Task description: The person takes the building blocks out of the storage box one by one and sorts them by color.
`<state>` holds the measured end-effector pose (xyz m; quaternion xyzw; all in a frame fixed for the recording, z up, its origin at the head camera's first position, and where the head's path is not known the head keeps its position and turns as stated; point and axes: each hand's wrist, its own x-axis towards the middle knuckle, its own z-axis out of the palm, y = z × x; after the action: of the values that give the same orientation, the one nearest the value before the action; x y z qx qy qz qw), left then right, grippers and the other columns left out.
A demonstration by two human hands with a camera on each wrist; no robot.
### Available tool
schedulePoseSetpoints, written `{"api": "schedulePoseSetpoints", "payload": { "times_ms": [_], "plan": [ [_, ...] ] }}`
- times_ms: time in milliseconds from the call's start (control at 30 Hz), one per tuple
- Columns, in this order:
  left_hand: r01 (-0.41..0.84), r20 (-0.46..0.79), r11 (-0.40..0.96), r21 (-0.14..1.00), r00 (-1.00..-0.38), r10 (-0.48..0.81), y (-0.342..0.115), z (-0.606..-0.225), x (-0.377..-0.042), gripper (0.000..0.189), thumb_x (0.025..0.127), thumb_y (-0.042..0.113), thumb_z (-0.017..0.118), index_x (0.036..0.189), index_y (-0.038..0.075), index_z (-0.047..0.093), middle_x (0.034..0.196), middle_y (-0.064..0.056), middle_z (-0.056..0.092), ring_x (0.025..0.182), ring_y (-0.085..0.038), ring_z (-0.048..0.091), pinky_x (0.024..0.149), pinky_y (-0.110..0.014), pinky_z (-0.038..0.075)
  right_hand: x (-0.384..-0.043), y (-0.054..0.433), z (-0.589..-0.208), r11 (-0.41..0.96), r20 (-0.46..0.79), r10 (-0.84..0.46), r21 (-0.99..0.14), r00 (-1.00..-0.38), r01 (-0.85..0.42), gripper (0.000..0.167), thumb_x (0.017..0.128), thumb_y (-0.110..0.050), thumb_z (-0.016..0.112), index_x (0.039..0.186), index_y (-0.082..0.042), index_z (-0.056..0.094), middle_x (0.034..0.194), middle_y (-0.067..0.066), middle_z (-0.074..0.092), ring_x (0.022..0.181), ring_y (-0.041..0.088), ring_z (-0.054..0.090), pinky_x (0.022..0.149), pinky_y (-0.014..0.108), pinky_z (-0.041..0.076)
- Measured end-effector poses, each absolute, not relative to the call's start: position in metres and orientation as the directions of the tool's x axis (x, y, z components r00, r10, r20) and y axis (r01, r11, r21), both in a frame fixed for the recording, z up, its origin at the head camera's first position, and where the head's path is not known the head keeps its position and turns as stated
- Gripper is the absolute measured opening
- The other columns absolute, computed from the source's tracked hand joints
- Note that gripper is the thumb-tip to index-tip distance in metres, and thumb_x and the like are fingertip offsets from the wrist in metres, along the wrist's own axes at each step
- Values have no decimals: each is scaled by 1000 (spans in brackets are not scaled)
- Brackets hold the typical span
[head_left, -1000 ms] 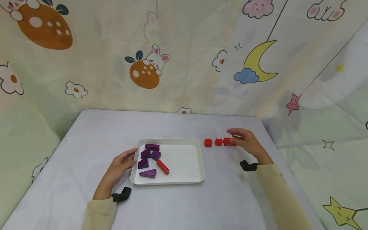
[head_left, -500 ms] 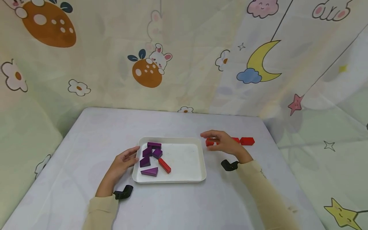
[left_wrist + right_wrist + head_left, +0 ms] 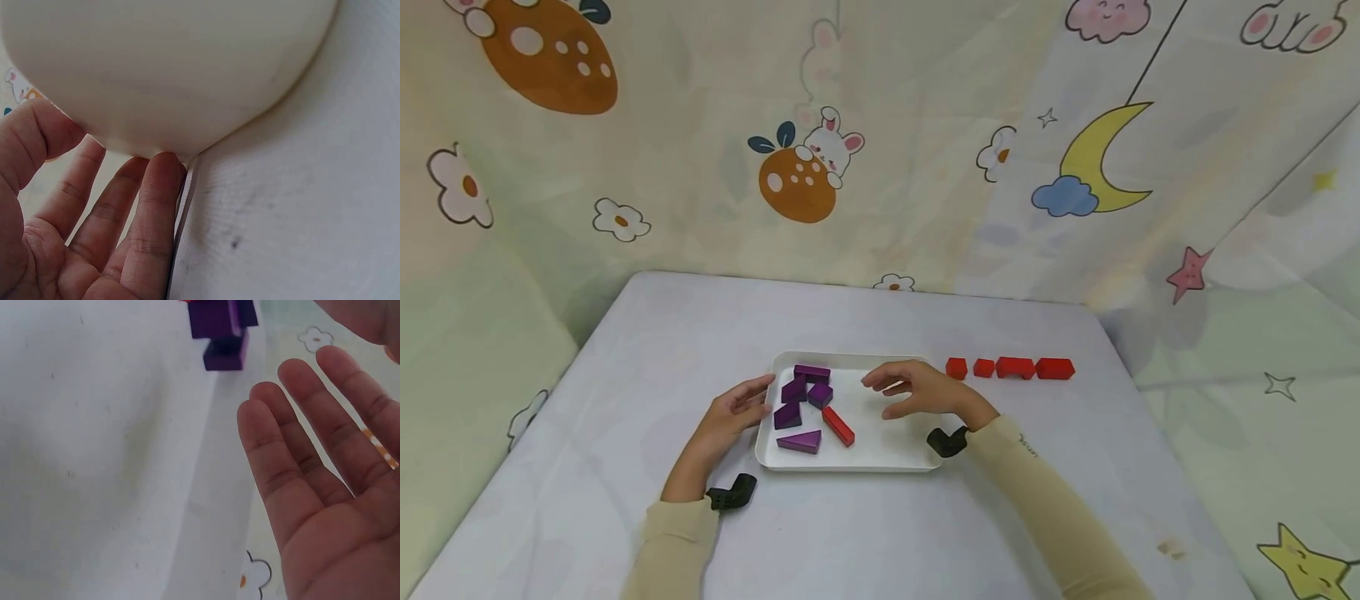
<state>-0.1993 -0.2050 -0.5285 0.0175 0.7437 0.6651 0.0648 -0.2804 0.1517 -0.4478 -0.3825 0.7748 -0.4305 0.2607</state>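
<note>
A shallow white tray (image 3: 880,465) lies on the table, and my left hand (image 3: 726,427) rests against its left edge. In the left wrist view, the fingertips (image 3: 164,165) and thumb touch the tray's outer side (image 3: 175,81). My right hand (image 3: 928,390) hovers over the right half of the tray with nothing in it, fingers apart and lightly bent. Several purple blocks, among them a triangular block (image 3: 799,442) and an upper bar (image 3: 812,374), sit on the tray's left side. A long red block (image 3: 838,426) lies slantwise beside them.
To the right of the tray stands a row of red blocks: a small one (image 3: 957,368), partly behind my right hand, a smaller one (image 3: 983,367), an arch-shaped one (image 3: 1016,367) and a pointed one (image 3: 1056,368). A printed cloth (image 3: 910,167) hangs behind the white table (image 3: 850,542).
My right hand has moved left from the row of red blocks to above the tray, uncovering the row. My left hand stays at the tray's edge. The head view has shifted slightly.
</note>
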Motion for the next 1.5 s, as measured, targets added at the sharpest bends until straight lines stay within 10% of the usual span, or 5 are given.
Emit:
{"api": "schedulePoseSetpoints", "payload": {
  "times_ms": [400,833,1500],
  "plan": [
    [-69,-80,92,993,-990,120,-202,-526,-199,60,105,3,66,160,-7,45,167,-28,41,154,-44,41,104,-21,53,-281,110,-465,458,-240,-853,-771,-464,-443,65,88,3,88,147,-1,62,138,12,67,125,20,65,110,28,52],
    [-73,-85,103,992,-989,119,-201,-525,-198,60,105,3,66,160,-6,44,167,-27,40,154,-44,41,102,-18,51,-275,96,-469,501,-236,-832,-707,-502,-499,59,86,-2,92,139,-7,66,126,4,70,115,14,66,107,24,52],
    [-100,-118,142,985,-986,120,-203,-525,-196,62,106,9,68,162,-3,43,168,-25,40,154,-43,41,100,-17,52,-275,197,-444,276,5,-732,-912,-681,-303,62,88,1,82,145,8,57,142,24,61,132,39,59,109,61,53]
  ]
}}
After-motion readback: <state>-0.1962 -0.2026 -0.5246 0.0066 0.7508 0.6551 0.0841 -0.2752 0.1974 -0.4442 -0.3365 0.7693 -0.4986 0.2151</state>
